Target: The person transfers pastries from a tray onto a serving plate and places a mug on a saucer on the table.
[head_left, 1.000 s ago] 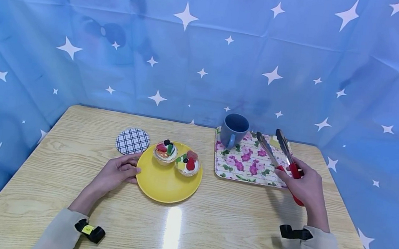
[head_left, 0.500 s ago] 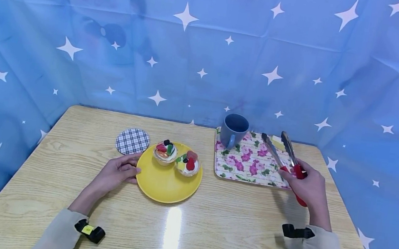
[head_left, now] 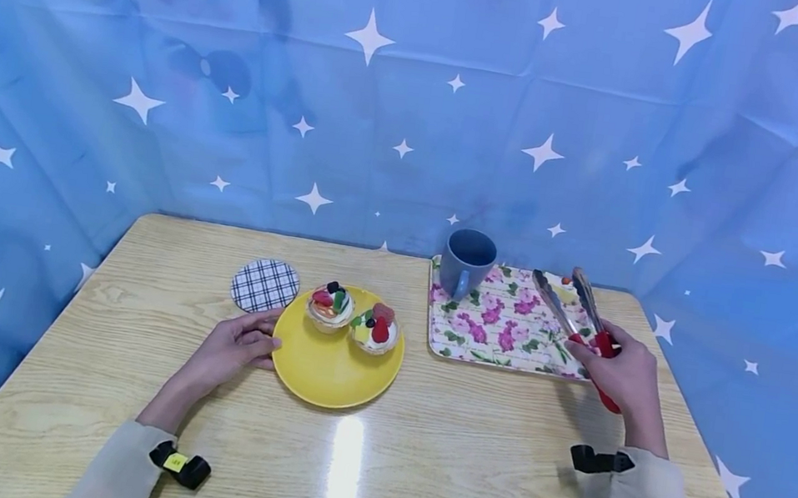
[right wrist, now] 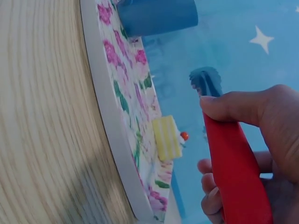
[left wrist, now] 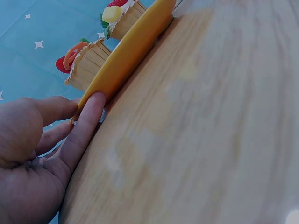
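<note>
My left hand (head_left: 235,345) pinches the left rim of a yellow plate (head_left: 329,379); in the left wrist view, fingers sit on both sides of that rim. Two fruit-topped tarts (head_left: 331,307) stand on the plate's far half. In my right hand (head_left: 620,375) are metal tongs with red handles (right wrist: 236,172), their arms spread apart with nothing between them. The tongs' tips are over the right part of a flowered tray (head_left: 462,346). Around there a small yellow-and-white slice of cake (right wrist: 167,138), topped with a red berry, sits on the tray, partly hidden by the tongs in the head view.
A blue mug (head_left: 468,262) stands at the tray's back left corner. Behind the plate, to the left, lies a round checked coaster (head_left: 265,285). The wooden table (head_left: 446,466) ends at a blue star-patterned curtain (head_left: 418,100).
My right hand has moved slightly to the right with the tongs, whose tips have come to either side of the cake slice in the head view. My left hand and the plate stay put.
</note>
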Available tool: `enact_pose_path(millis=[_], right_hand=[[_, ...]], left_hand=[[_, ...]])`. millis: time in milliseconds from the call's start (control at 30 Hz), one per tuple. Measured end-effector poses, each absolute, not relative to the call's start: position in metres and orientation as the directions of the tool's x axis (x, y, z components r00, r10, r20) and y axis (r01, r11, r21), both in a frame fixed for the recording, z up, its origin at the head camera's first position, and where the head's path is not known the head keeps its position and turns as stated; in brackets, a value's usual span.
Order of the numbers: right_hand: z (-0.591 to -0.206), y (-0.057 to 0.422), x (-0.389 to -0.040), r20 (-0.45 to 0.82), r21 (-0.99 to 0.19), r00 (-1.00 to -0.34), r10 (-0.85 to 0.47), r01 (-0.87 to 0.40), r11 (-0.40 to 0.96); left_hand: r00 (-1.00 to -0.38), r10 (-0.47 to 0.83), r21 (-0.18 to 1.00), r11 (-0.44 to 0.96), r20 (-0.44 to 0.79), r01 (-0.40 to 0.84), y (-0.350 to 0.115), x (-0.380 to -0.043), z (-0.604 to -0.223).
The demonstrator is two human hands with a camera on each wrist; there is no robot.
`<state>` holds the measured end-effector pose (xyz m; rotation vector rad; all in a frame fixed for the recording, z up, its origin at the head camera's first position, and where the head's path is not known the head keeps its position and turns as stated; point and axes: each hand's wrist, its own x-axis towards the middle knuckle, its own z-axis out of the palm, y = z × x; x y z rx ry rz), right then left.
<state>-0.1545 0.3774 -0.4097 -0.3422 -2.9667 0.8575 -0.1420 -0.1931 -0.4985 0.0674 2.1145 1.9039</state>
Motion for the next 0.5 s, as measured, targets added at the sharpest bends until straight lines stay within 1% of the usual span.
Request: enact_pose_path(millis=[500], right_hand=[[-0.418, 0.389, -0.161, -0.059, -0.521, -0.967, 0.248, 0.242, 0.819]], left_hand=[[-0.956, 0.222, 0.977, 0.129, -0.193, -0.167, -0.192, -0.141, -0.498]])
